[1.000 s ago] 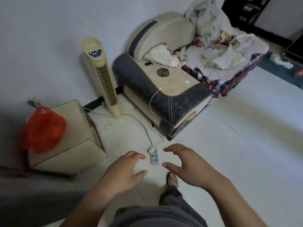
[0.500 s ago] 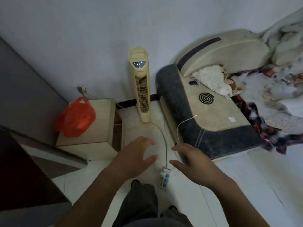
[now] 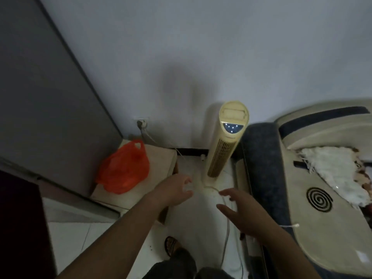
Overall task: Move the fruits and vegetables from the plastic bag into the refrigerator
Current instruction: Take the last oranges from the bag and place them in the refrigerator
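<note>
Barely begun: orange plastic bag (image 3: pixel 123 172) sits full, untouched, on low cabinet (image 3: pixel 159 158) beside grey refrigerator (image 3: pixel 50 97). Left hand (image 3: pixel 173 190), right hand (image 3: pixel 239 208) near, fingers loosely spread, holding nothing. All produce left to move.

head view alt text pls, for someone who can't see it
The left hand and right hand, open and empty, reach toward an orange bag on a low cabinet. A tower fan stands at the wall between cabinet and sofa; a grey surface rises at left.

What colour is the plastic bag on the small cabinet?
Orange-red; the plastic bag shows best in the head view.
</note>
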A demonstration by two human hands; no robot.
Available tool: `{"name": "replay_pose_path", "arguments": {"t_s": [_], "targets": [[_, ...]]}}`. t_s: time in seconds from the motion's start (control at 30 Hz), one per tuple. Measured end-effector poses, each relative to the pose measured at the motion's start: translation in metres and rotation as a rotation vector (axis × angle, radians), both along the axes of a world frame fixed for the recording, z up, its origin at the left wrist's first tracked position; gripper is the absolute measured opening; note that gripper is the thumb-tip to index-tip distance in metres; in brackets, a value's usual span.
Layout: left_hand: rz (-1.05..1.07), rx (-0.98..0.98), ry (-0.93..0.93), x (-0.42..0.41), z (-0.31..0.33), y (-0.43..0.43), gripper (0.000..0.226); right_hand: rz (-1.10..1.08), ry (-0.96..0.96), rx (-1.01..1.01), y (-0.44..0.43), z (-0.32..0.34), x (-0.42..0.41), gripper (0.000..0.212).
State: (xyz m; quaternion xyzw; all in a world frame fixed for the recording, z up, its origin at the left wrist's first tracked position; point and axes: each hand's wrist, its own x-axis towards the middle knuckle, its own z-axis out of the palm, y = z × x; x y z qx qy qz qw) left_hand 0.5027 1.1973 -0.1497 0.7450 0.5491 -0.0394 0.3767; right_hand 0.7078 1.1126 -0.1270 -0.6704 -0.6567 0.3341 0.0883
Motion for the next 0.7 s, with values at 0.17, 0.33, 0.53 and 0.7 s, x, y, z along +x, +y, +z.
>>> {"name": "replay_pose_path", "arguments": {"t_s": [0.17, 0.33, 0.53, 0.7], "targets": [[0.156, -0.072, 0.117, -0.099, -0.019, 0.054, 0.044, 0.228, 0.029, -0.014, 0.092, -0.008, -0.046, 0.042], [0.500, -0.125, 0.166, -0.206, -0.036, 0.078, 0.038, 0.531, 0.023, -0.090, 0.174, -0.022, -0.103, 0.041], [0.905, -0.234, -0.053, -0.260, -0.077, 0.090, 0.034, 0.790, 0.025, -0.166, 0.277, -0.057, -0.178, 0.040], [1.107, -0.176, -0.072, -0.252, -0.114, 0.103, 0.035, 1.034, -0.033, -0.169, 0.345, -0.114, -0.230, 0.041]]}}
